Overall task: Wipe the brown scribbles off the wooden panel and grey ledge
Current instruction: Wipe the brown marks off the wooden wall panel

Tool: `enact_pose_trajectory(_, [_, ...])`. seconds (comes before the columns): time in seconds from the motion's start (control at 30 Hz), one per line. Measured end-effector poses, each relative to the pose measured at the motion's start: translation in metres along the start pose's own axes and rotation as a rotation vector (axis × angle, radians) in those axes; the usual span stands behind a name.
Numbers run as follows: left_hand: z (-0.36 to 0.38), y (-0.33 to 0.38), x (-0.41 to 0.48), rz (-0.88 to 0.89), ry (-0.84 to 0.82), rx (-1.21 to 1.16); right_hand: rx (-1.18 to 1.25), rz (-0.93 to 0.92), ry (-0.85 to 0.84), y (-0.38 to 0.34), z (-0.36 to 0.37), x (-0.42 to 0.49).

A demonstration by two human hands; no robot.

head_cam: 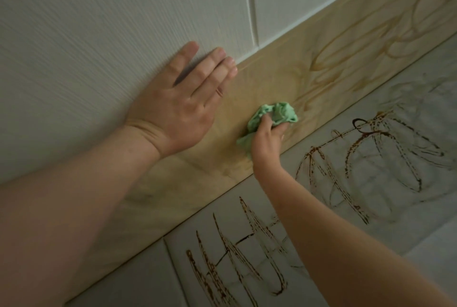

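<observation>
**Hands.** We find the left hand (pixel 173 104) laid flat on the white wall (pixel 99 35), fingers straight and thumb spread. Its fingertips reach the upper edge of the panel (pixel 193 183), and it holds nothing. The right hand (pixel 267 141) grips a green cloth (pixel 274 112) bunched into a wad and presses it to the panel, nearer the panel's lower edge.

**Marks.** The scribbles (pixel 346 57) toward the panel's right end show pale and smeared. Those on the ledge (pixel 408 227) are dark and crisp and, in our judgement, untouched.

**Handling.** We judge the cloth light, soft and limp, and apt to slip or unfold under rubbing. A full fist round the wad, with a fold under the fingertips, suits it. We cannot tell whether it is damp. The panel looks stiff and smooth and should bear firm pressure. The ledge's marks look heavier and may need harder rubbing.
</observation>
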State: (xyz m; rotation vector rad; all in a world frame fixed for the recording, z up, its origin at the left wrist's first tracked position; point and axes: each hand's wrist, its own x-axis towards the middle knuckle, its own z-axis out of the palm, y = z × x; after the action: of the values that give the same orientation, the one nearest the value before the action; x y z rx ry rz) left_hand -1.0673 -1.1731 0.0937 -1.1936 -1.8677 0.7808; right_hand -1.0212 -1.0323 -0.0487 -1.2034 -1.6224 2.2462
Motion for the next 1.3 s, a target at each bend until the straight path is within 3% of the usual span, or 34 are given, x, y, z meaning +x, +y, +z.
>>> enact_pose_trajectory(0.27, [-0.019, 0.016, 0.012, -0.039, -0.11, -0.147, -0.094, -0.444, -0.08, -0.037, -0.02, 0.004])
enact_pose_trajectory(0.4, [-0.027, 0.027, 0.061, 0.067, -0.117, -0.212, -0.116, -0.325, -0.079, -0.037, -0.029, 0.026])
enact_pose_trajectory(0.5, [-0.016, 0.026, 0.093, 0.119, -0.139, -0.124, -0.137, -0.257, -0.067, -0.028, -0.032, 0.037])
enact_pose_trajectory(0.6, [0.0, 0.017, 0.096, 0.151, -0.208, -0.048, -0.136, -0.097, -0.072, -0.018, -0.036, 0.052])
enact_pose_trajectory(0.77, [0.009, 0.017, 0.099, 0.182, -0.146, -0.115, -0.108, 0.111, -0.14, 0.021, -0.039, 0.081])
enact_pose_trajectory(0.9, [0.009, 0.028, 0.099, 0.176, -0.203, -0.1, 0.039, 0.445, -0.195, 0.074, -0.012, 0.048])
enact_pose_trajectory(1.03, [0.008, 0.023, 0.099, 0.195, -0.24, -0.087, 0.349, 0.714, -0.31, 0.098, 0.034, 0.006])
enact_pose_trajectory(1.1, [0.008, 0.02, 0.102, 0.18, -0.244, -0.095, 0.372, 0.696, -0.257, 0.087, 0.03, 0.019])
enact_pose_trajectory(1.23, [0.006, 0.02, 0.103, 0.181, -0.241, -0.124, 0.157, 0.425, -0.072, 0.075, 0.007, 0.057])
enact_pose_trajectory(1.3, [0.007, 0.021, 0.102, 0.18, -0.227, -0.129, 0.163, 0.392, -0.005, 0.084, 0.007, 0.061])
